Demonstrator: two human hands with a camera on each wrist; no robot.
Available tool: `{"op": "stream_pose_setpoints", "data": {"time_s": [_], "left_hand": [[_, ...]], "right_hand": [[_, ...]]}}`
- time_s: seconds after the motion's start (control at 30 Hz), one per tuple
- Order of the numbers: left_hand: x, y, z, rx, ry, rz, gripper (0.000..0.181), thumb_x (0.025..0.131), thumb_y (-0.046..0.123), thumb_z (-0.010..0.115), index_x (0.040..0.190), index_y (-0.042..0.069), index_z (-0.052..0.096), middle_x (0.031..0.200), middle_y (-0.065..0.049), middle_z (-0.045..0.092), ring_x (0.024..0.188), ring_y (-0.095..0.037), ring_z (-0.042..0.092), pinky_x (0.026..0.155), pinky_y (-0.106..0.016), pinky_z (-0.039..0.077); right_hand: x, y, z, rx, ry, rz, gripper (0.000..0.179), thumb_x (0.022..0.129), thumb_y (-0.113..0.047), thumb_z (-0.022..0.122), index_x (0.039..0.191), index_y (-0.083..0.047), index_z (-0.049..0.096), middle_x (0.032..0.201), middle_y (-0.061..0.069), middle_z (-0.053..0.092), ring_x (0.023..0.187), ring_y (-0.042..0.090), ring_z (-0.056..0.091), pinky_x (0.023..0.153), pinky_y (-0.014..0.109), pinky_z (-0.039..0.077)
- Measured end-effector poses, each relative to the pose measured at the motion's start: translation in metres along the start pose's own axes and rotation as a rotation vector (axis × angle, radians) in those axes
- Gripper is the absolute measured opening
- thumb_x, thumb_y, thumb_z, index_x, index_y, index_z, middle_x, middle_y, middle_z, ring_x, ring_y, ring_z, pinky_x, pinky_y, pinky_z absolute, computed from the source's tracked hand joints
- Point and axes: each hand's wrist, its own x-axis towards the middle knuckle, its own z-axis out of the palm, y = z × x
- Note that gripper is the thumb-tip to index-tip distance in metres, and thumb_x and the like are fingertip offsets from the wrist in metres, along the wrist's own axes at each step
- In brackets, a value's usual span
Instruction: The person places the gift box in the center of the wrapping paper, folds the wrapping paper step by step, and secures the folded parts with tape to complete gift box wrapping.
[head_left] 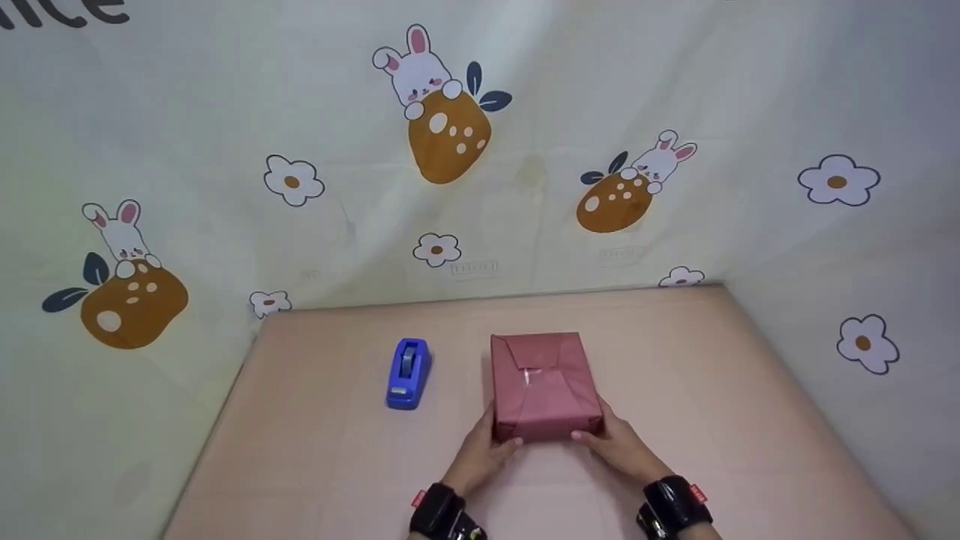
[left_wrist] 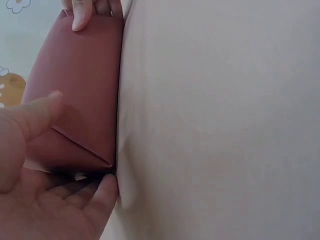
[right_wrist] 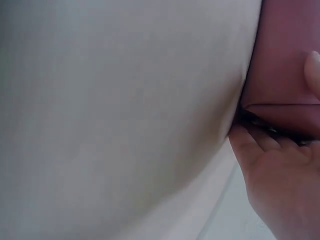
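A box wrapped in dusky red paper (head_left: 546, 409) sits on the table, its folded flaps and a strip of shiny clear tape (head_left: 527, 375) facing up. My left hand (head_left: 480, 452) holds its near left corner, thumb on the front face and fingers along the left side. At the near right corner my right hand (head_left: 625, 450) grips it the same way. In the left wrist view the front face of the wrapped box (left_wrist: 82, 75) shows smooth paper with a slanting fold near the left hand. The right wrist view shows the right fingers (right_wrist: 245, 145) low against the box's side.
To the left of the box stands a blue tape dispenser (head_left: 409, 375). A pale pinkish cloth covers the table (head_left: 322, 450). Behind and beside it hangs a light curtain (head_left: 540, 202) printed with rabbits, strawberries and flowers. Black bands (head_left: 673, 506) circle both wrists.
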Motion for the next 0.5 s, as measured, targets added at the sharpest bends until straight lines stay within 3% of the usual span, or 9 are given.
{"op": "stream_pose_setpoints", "data": {"time_s": [0.27,0.5], "left_hand": [[0.000,0.006,-0.002,-0.006,0.000,-0.038,0.081,0.084,0.013,0.065,0.146,-0.004,0.015,0.146,-0.030,0.026,0.135,-0.043,0.026,0.109,-0.056,0.021],[-0.006,0.013,-0.008,0.010,0.036,0.023,0.084,0.080,0.019,0.069,0.145,-0.002,0.021,0.134,-0.032,0.039,0.126,-0.045,0.037,0.106,-0.058,0.027]], "right_hand": [[-0.003,-0.007,-0.006,-0.019,-0.023,-0.028,0.083,0.085,-0.032,0.066,0.145,0.003,0.020,0.138,0.033,0.037,0.129,0.046,0.036,0.107,0.057,0.026],[-0.005,-0.019,-0.015,0.041,-0.030,-0.068,0.074,0.085,-0.027,0.067,0.139,0.009,0.031,0.126,0.032,0.051,0.115,0.041,0.053,0.095,0.048,0.045]]}}
